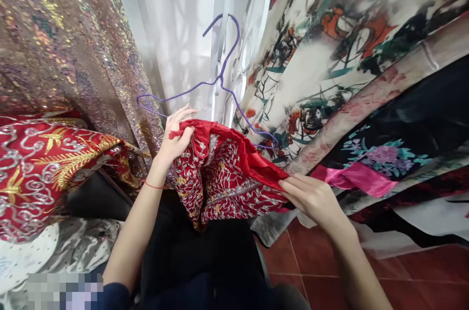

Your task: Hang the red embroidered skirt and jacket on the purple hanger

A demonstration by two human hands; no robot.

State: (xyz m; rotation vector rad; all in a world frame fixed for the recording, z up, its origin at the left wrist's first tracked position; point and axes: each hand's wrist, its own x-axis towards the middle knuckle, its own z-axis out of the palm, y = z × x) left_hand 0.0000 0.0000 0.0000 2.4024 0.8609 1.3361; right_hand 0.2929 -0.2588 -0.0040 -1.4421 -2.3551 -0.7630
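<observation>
Both hands pinch embroidered red garment (223,173); wire hanger (216,83) above.

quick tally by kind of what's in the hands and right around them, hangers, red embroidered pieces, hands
purple wire hanger: 1
red embroidered garment gripped by both hands: 1
red and gold embroidered fabric lying at the left: 1
hands, left hand and right hand: 2
total: 5

- The purple wire hanger (220,80) is being partly hidden by the red embroidered garment (227,173).
- A blurred patch (64,290) is being shown at the lower left.
- The floral fabric (348,46) is being cut off by the edge.
</observation>
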